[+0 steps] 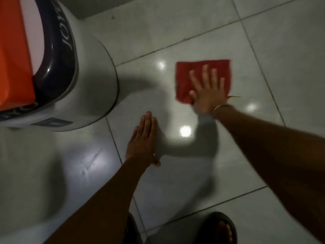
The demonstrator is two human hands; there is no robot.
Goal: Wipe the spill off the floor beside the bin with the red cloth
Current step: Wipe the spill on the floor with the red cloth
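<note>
You are pressing your right hand [209, 92] flat on the red cloth [202, 80], fingers [204, 71] spread apart, palm down, not pinching any fabric: an open grip. The cloth is lying on the floor [175, 173] to the right of the bin [91, 73], well apart from its base. Your left hand [144, 140] is resting flat on the tile near the bin, fingers together, holding nothing. The hand and cloth are blurring, so you are likely mid-stroke. No spill is showing clearly; only glare spots on glossy tile. Risks: with no pinch, the cloth is liable to bunch or slip out from under your palm; wet tile could let your bracing hand slide; strokes this far from the bin could be missing liquid by its base.
</note>
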